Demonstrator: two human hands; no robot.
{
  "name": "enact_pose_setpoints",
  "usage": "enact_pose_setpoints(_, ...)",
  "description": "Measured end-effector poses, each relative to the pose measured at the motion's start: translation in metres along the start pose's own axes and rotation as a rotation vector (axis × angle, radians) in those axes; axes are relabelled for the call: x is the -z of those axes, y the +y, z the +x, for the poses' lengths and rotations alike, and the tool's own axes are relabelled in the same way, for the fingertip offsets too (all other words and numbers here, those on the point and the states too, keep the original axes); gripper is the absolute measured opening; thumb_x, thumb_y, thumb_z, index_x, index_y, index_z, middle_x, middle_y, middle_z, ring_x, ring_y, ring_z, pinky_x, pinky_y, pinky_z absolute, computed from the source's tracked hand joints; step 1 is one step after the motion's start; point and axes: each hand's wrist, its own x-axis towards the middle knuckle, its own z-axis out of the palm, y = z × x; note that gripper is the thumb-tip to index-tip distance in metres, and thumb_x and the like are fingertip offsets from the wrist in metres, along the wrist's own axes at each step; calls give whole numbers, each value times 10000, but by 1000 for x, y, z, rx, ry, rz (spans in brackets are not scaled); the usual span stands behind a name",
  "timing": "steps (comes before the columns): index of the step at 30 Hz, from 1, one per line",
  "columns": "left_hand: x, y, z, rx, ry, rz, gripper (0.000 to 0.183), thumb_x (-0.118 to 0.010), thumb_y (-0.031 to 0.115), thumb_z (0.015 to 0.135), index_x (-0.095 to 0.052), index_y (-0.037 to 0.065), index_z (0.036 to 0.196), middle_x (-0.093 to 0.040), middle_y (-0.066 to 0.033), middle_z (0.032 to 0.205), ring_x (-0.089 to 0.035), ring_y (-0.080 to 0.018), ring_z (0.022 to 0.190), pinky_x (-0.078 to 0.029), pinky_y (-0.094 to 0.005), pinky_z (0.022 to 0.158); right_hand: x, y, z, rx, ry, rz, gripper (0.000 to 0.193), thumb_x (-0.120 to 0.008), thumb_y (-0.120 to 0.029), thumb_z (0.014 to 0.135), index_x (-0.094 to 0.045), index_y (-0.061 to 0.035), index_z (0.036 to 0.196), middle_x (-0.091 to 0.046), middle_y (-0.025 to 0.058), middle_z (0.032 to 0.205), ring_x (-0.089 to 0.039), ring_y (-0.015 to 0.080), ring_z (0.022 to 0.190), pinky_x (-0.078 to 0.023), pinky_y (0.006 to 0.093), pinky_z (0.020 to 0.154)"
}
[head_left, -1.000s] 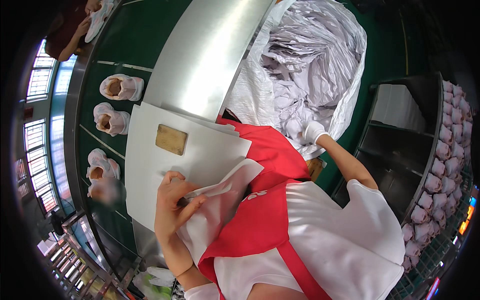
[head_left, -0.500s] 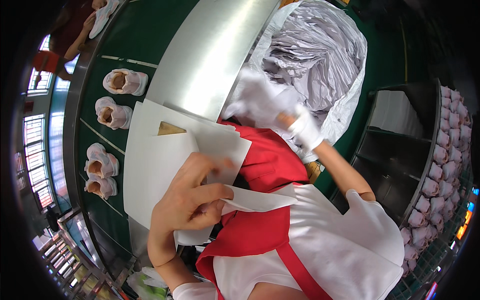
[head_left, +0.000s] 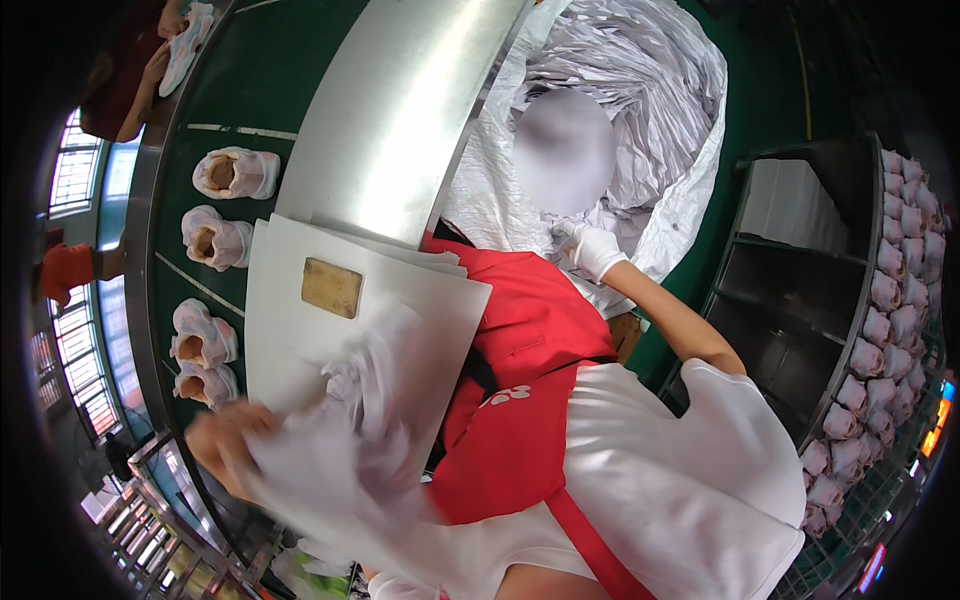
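Note:
My left hand (head_left: 235,445), smeared by motion, is at the lower left, closed on a crumpled white paper (head_left: 365,440). The paper trails over the near part of a stack of flat white sheets (head_left: 280,330). My right hand (head_left: 590,250), in a white glove, is at the near edge of a large white sack (head_left: 690,205). Many creased, layered papers (head_left: 660,70) fill the sack. My right fingertips are partly lost against the white paper there, and a round blurred patch hides some of the contents.
A tan block (head_left: 332,288) sits on the sheets, beside a metal tabletop (head_left: 390,110). Several pale shoes (head_left: 235,173) stand on a green belt (head_left: 265,85) at left. Another person's hands hold a shoe (head_left: 186,48) at top left. A dark shelf (head_left: 790,290) and a rack of wrapped bundles (head_left: 868,360) stand right.
My left hand has swung left and down, the paper now crumpled and blurred with it. My right hand has slowed at the sack's edge. The tan block is now fully uncovered.

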Motion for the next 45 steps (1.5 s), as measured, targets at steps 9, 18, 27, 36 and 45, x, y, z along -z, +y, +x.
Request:
enact_pose_setpoints(9,85,31,-8,206,198,494,479,-463,435,917,-618,10,1076,-612,-122,1075,-575,-206,943,-453,-315,800,-12,64,33,97,-93,-117,173,-591,-185,775,-669,-126,918,-645,155,794,-624,328,748,-494,384,667)
enact_pose_setpoints(18,62,61,-30,-74,-46,64,536,-616,501,783,-525,3,607,-443,-42,478,-349,-155,438,-267,-307,529,125,92,39,-162,-204,901,173,-647,-208,804,-671,-47,861,-624,-14,715,-547,68,657,-447,242,607)
enact_pose_setpoints(27,50,72,-14,-292,-467,-81,338,-738,378,656,-612,65,653,-544,-21,569,-505,-160,483,-368,-287,539,187,-66,18,549,237,512,432,-590,77,747,-543,0,1169,-616,58,1068,-562,150,1003,-440,262,866)
enact_pose_setpoints(36,20,64,-19,-250,-329,154,198,-731,187,707,-588,54,744,-542,-113,1132,-536,-225,668,-456,-314,630,150,-259,5,810,-361,821,376,-502,-300,910,-562,-9,1139,-607,51,1016,-568,120,918,-451,251,809)
enact_pose_setpoints(45,30,28,-47,8,-62,-95,145,-691,124,755,-574,40,773,-545,-76,818,-540,-249,699,-447,-330,624,154,-330,-36,919,-767,1077,622,-697,-276,758,-450,22,1245,-524,127,1213,-496,205,1127,-386,312,949)
